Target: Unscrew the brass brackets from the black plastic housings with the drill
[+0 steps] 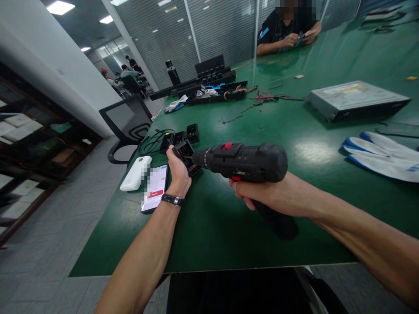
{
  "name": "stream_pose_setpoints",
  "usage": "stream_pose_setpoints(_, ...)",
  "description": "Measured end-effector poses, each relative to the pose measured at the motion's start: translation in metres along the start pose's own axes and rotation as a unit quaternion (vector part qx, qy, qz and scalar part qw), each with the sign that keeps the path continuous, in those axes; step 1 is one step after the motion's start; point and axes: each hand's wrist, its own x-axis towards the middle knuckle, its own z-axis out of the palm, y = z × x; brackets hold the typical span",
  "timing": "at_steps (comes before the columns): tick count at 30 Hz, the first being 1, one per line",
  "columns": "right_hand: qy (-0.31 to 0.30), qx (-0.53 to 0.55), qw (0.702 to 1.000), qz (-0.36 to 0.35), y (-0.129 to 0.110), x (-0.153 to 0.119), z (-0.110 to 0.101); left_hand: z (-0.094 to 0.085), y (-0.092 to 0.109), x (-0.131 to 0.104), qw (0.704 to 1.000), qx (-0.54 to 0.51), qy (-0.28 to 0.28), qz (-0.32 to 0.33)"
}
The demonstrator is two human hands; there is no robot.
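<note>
My right hand (pixel 262 194) is wrapped round the grip of a black cordless drill (pixel 248 161) with red switches. The drill points left, and its bit meets a small black box (pixel 185 152). My left hand (pixel 178 172) holds that box, tilted, at its left side. Behind it, several similar black boxes (pixel 192 132) stand on the green table (pixel 209 235). A phone (pixel 157 187) with a lit screen lies beside my left wrist, next to a white power bank (pixel 136 173).
A metal-cased device (pixel 358 99) and white-blue gloves (pixel 382 157) lie at the right. Farther back are a black tray (pixel 216 97) of cables and loose wires (pixel 265 97). A person (pixel 288 32) sits across the table. An office chair (pixel 126 120) stands at the left edge.
</note>
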Motion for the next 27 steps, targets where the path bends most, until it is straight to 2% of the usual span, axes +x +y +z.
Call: stream_pose_setpoints(27,0.001,0.0,1.0,-0.016,-0.0078,-0.0004,-0.0015,-0.0005,0.0,-0.0001,1.0,0.001,-0.002,0.002)
